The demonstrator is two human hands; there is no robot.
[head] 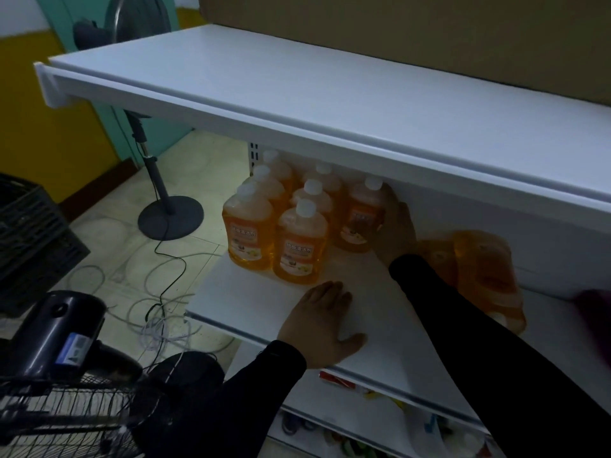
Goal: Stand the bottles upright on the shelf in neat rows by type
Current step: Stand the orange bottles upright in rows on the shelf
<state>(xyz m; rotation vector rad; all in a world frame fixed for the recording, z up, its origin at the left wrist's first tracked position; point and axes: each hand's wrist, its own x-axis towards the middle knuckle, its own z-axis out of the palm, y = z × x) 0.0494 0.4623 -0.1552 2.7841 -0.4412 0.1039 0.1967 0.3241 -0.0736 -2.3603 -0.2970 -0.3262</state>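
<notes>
An orange bottle (362,216) with a white cap stands upright on the middle shelf (251,292), starting a third row to the right of six matching orange bottles (277,223) that already stand in two rows of three. Our right hand (395,229) wraps around the right side of this bottle, fingers curled against its body, so the grip is closed on it; the bottle's long axis points straight up and it sits just beside the second row. To the right of that hand, behind our dark sleeve, two more orange bottles (486,269) lie on their sides on the same shelf, their long axes running roughly toward the front edge; they look blurred, so we cannot read their labels. These lie nearest our right hand, which we judge the natural one to fetch them. Our left hand (322,322) rests flat on the bare front of the shelf, fingers spread, holding nothing. Above runs a white upper shelf (297,94). Off to the left, a standing fan (155,180) and loose cables sit on the floor.
</notes>
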